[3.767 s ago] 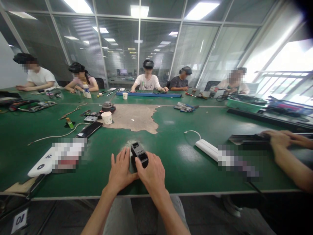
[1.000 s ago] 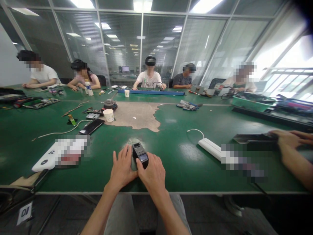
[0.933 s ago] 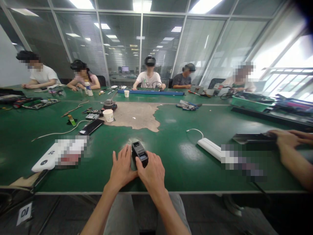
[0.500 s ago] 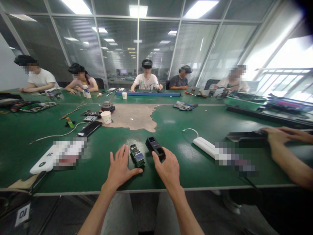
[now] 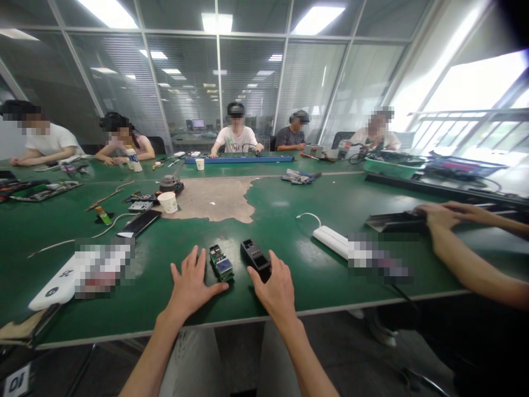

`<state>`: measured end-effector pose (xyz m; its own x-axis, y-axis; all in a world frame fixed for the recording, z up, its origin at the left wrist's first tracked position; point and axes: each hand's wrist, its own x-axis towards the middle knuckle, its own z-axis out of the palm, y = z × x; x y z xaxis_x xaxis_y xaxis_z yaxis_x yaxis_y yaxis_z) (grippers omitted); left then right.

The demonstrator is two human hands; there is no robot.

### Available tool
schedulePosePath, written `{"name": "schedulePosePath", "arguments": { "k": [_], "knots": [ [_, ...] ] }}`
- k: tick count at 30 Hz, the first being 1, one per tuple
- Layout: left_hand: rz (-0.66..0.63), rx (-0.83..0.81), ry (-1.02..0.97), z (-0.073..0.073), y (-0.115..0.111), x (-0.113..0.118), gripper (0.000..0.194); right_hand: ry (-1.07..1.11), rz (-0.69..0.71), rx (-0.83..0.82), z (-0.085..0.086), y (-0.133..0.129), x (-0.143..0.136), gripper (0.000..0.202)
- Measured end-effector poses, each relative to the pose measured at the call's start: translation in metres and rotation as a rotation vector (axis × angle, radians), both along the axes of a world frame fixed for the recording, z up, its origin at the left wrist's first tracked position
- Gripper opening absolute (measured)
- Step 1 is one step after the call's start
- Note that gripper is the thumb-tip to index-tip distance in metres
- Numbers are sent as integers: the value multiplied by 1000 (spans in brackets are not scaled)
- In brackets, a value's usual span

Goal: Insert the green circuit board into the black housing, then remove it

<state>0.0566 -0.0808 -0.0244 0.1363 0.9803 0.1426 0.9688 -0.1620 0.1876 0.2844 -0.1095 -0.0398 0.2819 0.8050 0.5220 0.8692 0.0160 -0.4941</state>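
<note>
My left hand (image 5: 188, 281) rests on the green tabletop with its fingers spread, holding nothing. Just right of its thumb lies a small green circuit board (image 5: 222, 263) with a bluish-grey screen and several components on it. My right hand (image 5: 275, 286) has the thumb and fingers on either side of the near end of a black plastic housing (image 5: 254, 256). This long, narrow housing has rectangular openings in its face and lies at a slant, right of the circuit board and apart from it. The palm side of my right hand is hidden.
A white power strip (image 5: 330, 242) lies to the right, near another person's hands (image 5: 442, 220) on a dark metal channel. Leftward are a white device (image 5: 52, 284), a black phone (image 5: 140, 223) and a paper cup (image 5: 167, 202). Several people sit across the table.
My right hand and the black housing have come slightly lower, nearer the tabletop. My left hand stays spread beside the circuit board. The whole view has turned a little to the right.
</note>
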Motion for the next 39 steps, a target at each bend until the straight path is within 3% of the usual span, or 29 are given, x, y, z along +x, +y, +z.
{"name": "schedulePosePath", "arguments": {
  "k": [4, 8, 13, 16, 24, 28, 35, 39],
  "knots": [
    [-43, 28, -16, -2, -1, 0, 99, 42, 46, -8, 5, -1, 1, 51],
    [-69, 78, -27, -6, -3, -1, 97, 155, 84, 6, 22, -2, -6, 38],
    [-49, 113, -38, -9, -4, -1, 104, 289, 165, 62, 51, -2, -34, 36],
    [-42, 140, -60, -11, -5, -1, 106, 275, 192, 63, 59, 0, -56, 33],
    [-69, 154, -123, -9, -8, -4, 101, 133, 180, -28, 60, 3, -87, 30],
    [-69, 145, -134, -5, -10, -4, 98, 57, 160, -69, 58, 0, -91, 29],
    [-54, 97, -156, 1, -12, -2, 93, -29, 128, -129, 39, -9, -93, 25],
    [-57, 81, -151, 2, -12, -2, 89, -64, 126, -151, 40, -11, -93, 27]
  ]
}}
